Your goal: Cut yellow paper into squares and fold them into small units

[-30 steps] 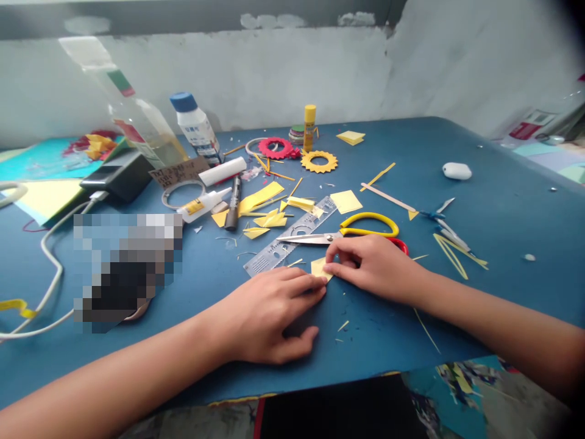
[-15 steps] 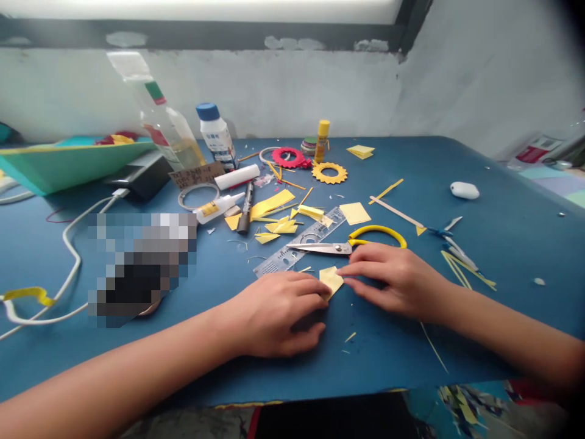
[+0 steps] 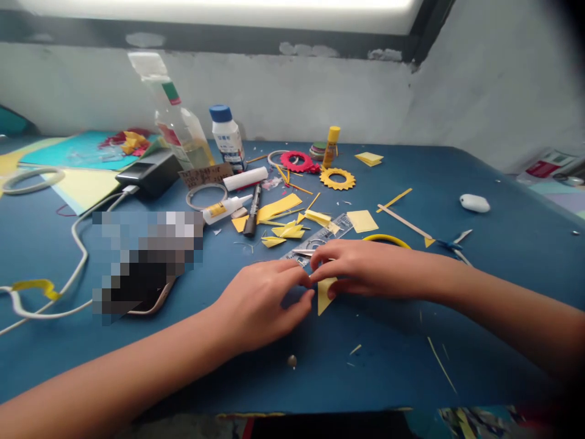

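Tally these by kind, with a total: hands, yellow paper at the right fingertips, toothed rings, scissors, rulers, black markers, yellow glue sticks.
Left hand, right hand: 2
Yellow paper at right fingertips: 1 visible
Red toothed ring, yellow toothed ring: 2
Scissors: 1
Ruler: 1
Black marker: 1
Yellow glue stick: 1
Total: 9

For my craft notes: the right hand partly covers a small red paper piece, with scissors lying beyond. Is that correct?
Not quite: the head view shows the right hand partly covering a small yellow paper piece, not red, with scissors lying beyond.
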A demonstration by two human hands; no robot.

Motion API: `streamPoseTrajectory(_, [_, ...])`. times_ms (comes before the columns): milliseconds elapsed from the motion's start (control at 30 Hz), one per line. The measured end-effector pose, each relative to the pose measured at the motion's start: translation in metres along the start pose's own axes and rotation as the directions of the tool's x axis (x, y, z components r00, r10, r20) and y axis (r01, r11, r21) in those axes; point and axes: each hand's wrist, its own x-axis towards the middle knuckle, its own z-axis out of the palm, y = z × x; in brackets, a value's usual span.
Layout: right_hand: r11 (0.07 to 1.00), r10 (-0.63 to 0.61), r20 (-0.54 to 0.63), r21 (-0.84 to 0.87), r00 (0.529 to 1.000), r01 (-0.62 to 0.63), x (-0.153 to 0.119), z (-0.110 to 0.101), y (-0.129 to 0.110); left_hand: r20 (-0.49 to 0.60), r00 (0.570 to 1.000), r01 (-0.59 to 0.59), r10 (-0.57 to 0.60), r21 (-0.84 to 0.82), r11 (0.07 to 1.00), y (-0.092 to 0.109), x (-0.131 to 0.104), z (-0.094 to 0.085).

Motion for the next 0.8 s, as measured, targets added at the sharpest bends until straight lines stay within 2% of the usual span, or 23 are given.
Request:
streamPoseTrajectory(67, [1.000,0.010,0.041,-0.008,0.999,-0.010,0.003,-0.002,0.001,0.002,0.999,0.043,-0.043,0.023,0.999,0.000,0.001,-0.001])
streamPoseTrajectory(200, [0.993,0.121,0.104,0.000,0.987,-0.122,0.004,-0.007,0.000,0.002,0.995,0.097,-0.097,0.009,0.995,-0.001,0.004,-0.004])
streamPoseTrajectory(300, [0.950,0.252,0.027,0.182,0.967,-0.253,0.000,-0.006,-0.007,-0.032,0.982,0.175,-0.187,-0.226,0.958,0.000,0.007,-0.007])
streamPoseTrajectory(367, [0.835,0.389,-0.102,0.458,0.916,-0.304,-0.004,0.000,-0.014,-0.069,0.953,0.228,-0.296,-0.483,0.845,0.004,0.008,-0.009])
streamPoseTrajectory(400, [0.730,0.461,-0.149,0.624,0.875,-0.279,-0.006,0.004,-0.019,-0.069,0.936,0.236,-0.344,-0.603,0.762,0.006,0.008,-0.010])
streamPoseTrajectory(467, [0.492,0.584,-0.194,0.857,0.788,-0.153,-0.008,0.013,-0.028,-0.022,0.924,0.228,-0.383,-0.772,0.593,0.012,0.008,-0.010])
streamPoseTrajectory(500, [0.400,0.613,-0.197,0.912,0.765,-0.086,-0.008,0.018,-0.032,0.012,0.927,0.224,-0.376,-0.821,0.526,0.015,0.008,-0.010])
streamPoseTrajectory(567, [0.265,0.638,-0.176,0.964,0.749,0.001,-0.007,0.026,-0.040,0.063,0.933,0.225,-0.354,-0.870,0.438,0.020,0.007,-0.010])
streamPoseTrajectory(633, [0.179,0.636,-0.138,0.983,0.760,0.029,-0.005,0.031,-0.044,0.074,0.928,0.225,-0.365,-0.891,0.393,0.024,0.006,-0.009])
streamPoseTrajectory(733, [0.104,0.614,-0.085,0.994,0.785,0.026,-0.004,0.036,-0.046,0.068,0.911,0.227,-0.407,-0.905,0.359,0.027,0.005,-0.009])
streamPoseTrajectory(800, [0.101,0.609,-0.093,0.994,0.788,0.039,-0.005,0.038,-0.045,0.091,0.903,0.249,-0.420,-0.907,0.340,0.027,0.006,-0.010])
